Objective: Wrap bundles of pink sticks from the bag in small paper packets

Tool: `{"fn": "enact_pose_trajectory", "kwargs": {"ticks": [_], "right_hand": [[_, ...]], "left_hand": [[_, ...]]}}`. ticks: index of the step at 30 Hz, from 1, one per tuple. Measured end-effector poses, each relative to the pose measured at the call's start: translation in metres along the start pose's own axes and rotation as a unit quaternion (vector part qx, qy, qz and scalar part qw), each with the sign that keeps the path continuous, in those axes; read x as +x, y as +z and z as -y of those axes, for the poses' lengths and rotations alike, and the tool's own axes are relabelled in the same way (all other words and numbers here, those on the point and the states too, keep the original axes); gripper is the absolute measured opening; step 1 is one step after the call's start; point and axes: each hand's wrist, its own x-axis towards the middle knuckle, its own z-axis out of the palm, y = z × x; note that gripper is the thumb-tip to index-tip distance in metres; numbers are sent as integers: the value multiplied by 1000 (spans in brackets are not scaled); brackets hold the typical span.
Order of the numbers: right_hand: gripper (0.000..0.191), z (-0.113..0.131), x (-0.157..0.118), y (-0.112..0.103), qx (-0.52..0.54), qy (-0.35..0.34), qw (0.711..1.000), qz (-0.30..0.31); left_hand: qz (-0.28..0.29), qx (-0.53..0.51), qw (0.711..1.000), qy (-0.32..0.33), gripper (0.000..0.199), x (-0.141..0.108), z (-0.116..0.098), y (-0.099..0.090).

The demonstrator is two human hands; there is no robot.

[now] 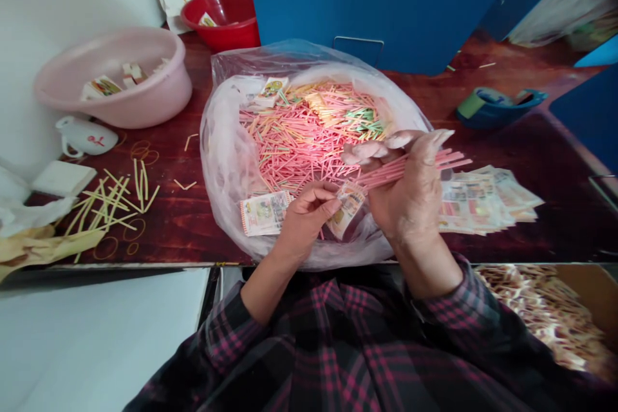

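Observation:
A clear printed packet [348, 207] is pinched between the thumb and finger of my left hand [309, 214]. My right hand [408, 187] holds a small bunch of thin pink sticks [386, 174] across its palm, their near ends at the packet's mouth. Whether any stick is inside the packet I cannot tell. Beneath both hands lies a large clear plastic bag [219, 161] filled with loose pink, yellow and green sticks [304, 141]. A stack of flat printed packets [263, 214] rests on the bag's near left edge, beside my left hand. More packets [487, 199] lie fanned out right of my right hand.
At left stand a pink basin [159, 93], a white mug [89, 136] and scattered yellow sticks [109, 203] with rubber bands. A red basin [241, 29] is behind. A blue basket [497, 112] sits at right. A box of wrapped pieces [545, 315] is below the table edge.

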Motion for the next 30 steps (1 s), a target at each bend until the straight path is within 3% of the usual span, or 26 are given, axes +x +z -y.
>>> {"fn": "enact_pose_trajectory", "kwargs": {"ticks": [3, 13, 20, 24, 27, 30], "right_hand": [[53, -2, -3, 10, 65, -23, 996, -58], [45, -20, -17, 11, 73, 22, 997, 6], [38, -35, -13, 1, 67, 65, 985, 148], [47, -37, -11, -2, 101, 11, 989, 108], [39, -34, -14, -3, 11, -20, 994, 103], [49, -33, -17, -7, -95, -40, 989, 102]], "left_hand": [[0, 1, 1000, -4, 28, -1, -1, 0], [2, 12, 999, 37, 27, 0, 0, 1], [-8, 30, 998, 48, 31, 1, 4, 0], [-24, 28, 998, 44, 25, 1, 4, 1], [-31, 44, 997, 55, 23, 2, 4, 0], [-40, 71, 994, 67, 26, 3, 2, -2]]}}
